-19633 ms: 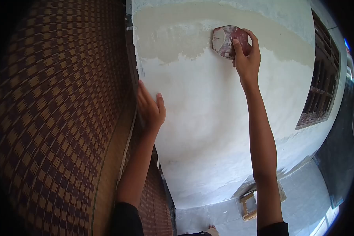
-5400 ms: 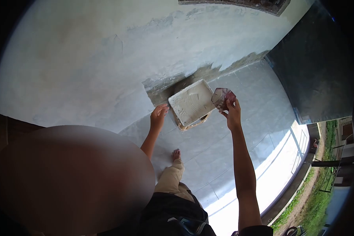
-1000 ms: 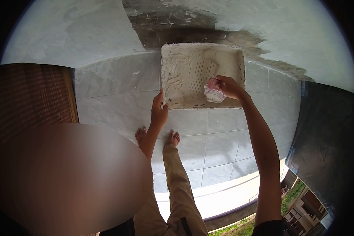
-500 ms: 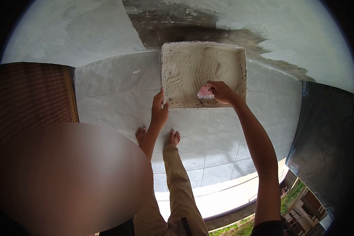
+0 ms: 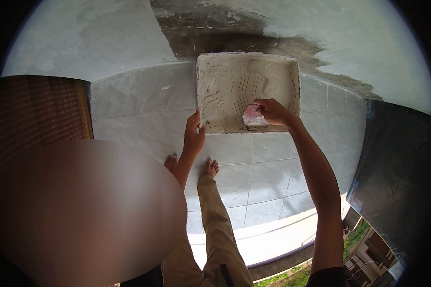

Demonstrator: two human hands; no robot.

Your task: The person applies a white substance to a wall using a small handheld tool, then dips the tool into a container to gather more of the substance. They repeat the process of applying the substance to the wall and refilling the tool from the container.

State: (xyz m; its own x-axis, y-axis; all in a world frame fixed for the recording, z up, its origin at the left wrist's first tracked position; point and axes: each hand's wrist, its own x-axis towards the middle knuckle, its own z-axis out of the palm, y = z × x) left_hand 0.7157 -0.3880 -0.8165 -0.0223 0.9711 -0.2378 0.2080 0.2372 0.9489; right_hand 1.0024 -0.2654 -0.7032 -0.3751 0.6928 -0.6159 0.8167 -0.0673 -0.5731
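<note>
A rectangular tub (image 5: 298, 91) with a crusted rim stands on the tiled floor against the wall. Wet beige plaster (image 5: 222, 81) lies in it, scored with several short parallel lines near the middle. My right hand (image 5: 274, 112) is closed on a pink scraper (image 5: 254, 114), held low in the tub near its front edge. Pale plaster coats the scraper's lower part. My left hand (image 5: 194, 134) grips the tub's front left corner, fingers along the outer left side and thumb by the rim.
Behind the tub rises a wall (image 5: 105, 38) with light skim and a dark bare patch (image 5: 215, 28). A brown slatted panel (image 5: 38, 110) is at left, a dark sheet (image 5: 392, 162) at right. My feet (image 5: 211, 167) stand on grey tiles (image 5: 225, 184). A large blur hides the lower left.
The scraper has shifted slightly toward me and to the right, and its face shows more. My left hand keeps its place at the tub's corner.
</note>
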